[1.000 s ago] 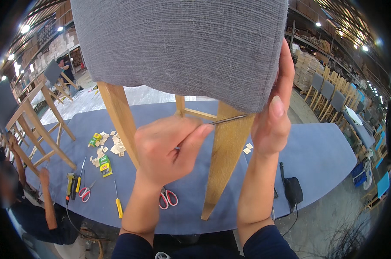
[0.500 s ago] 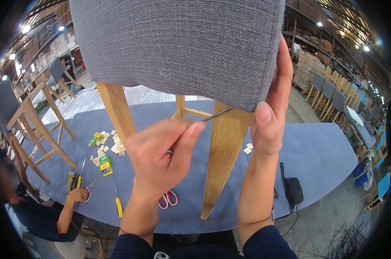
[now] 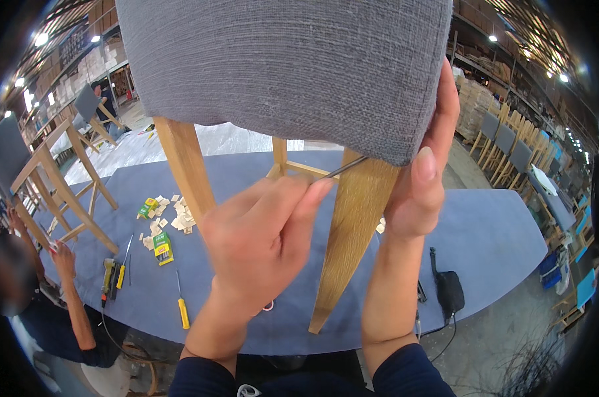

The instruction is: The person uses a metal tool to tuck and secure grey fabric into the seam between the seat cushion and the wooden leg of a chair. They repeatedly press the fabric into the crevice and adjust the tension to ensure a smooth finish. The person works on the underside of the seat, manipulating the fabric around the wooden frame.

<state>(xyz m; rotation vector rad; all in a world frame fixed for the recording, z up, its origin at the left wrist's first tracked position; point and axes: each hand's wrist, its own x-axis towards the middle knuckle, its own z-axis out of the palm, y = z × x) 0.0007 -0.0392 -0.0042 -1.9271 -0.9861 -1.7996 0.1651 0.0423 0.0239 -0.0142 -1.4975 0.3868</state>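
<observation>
A chair's upholstered part in grey ribbed fabric (image 3: 286,66) fills the upper middle, with a tapered wooden leg (image 3: 354,231) below its right corner. My left hand (image 3: 260,231) is closed around a thin dark metal rod (image 3: 344,170); its handle end is hidden in my fist, so its kind does not show. The rod's tip touches the line where the fabric's lower edge meets the leg top. My right hand (image 3: 422,192) grips the chair at that corner, thumb at the fabric edge and fingers up along the side. A second wooden leg (image 3: 184,159) stands further left.
On the blue-grey covered table (image 3: 491,231) lie wooden chips (image 3: 182,215), a green-yellow box (image 3: 162,249), a yellow-handled screwdriver (image 3: 183,311) and a black adapter (image 3: 449,291). At left, a co-worker's hand (image 3: 63,260) is near another chair (image 3: 61,178). More chairs (image 3: 504,135) stand right.
The chair and both my hands have shifted slightly right. My left hand now covers most of the red-handled scissors. The co-worker's hand has lifted from the table toward the left chair, taking scissors along.
</observation>
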